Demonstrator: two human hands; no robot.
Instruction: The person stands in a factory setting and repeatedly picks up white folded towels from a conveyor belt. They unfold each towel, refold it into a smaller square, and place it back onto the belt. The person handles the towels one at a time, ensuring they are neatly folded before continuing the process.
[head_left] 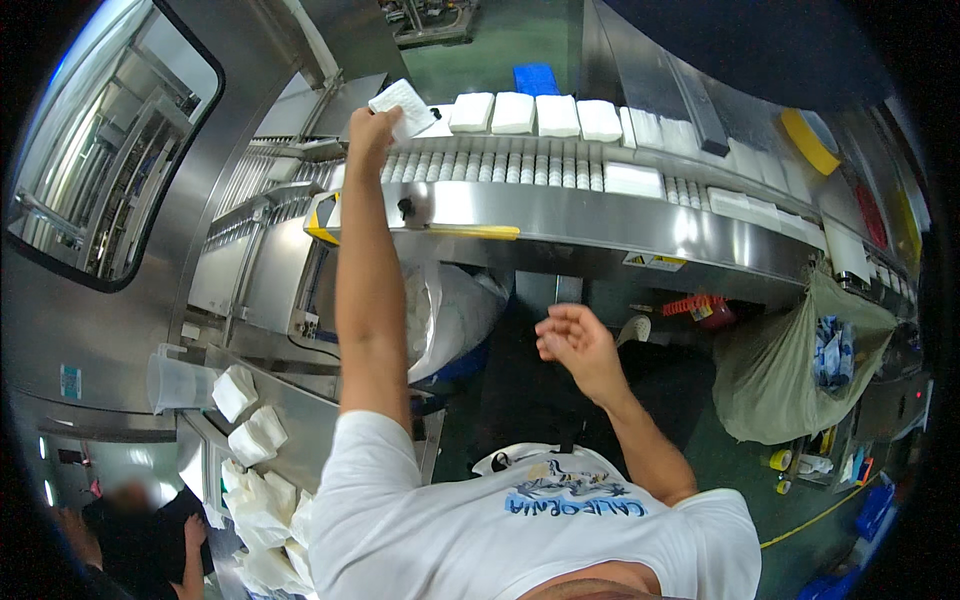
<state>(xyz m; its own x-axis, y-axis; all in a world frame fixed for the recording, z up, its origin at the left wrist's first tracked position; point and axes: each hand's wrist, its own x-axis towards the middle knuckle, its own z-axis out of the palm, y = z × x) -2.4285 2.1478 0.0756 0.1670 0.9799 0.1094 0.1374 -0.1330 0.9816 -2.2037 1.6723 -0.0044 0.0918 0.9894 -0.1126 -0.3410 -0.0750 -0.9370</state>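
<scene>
My left hand (pixel 374 138) is stretched far out over the conveyor, closed on a stack of white folded tissues (pixel 408 108). It is tilted, above the left end of a row of similar white tissue stacks (pixel 513 113) along the far side of the conveyor. Below its near edge, in front of my body, my right hand (pixel 580 350) hangs in the air. Its fingers are loosely curled and apart, with nothing seen in them. White rollers (pixel 480 170) run along the conveyor between its metal rails.
A clear bag (pixel 455 310) hangs under the conveyor, a green cloth bag (pixel 790 370) at right. Loose white tissue stacks (pixel 236 393) and a clear plastic jug (pixel 180 380) sit on a metal table at left. Another person (pixel 135 535) is at the lower left.
</scene>
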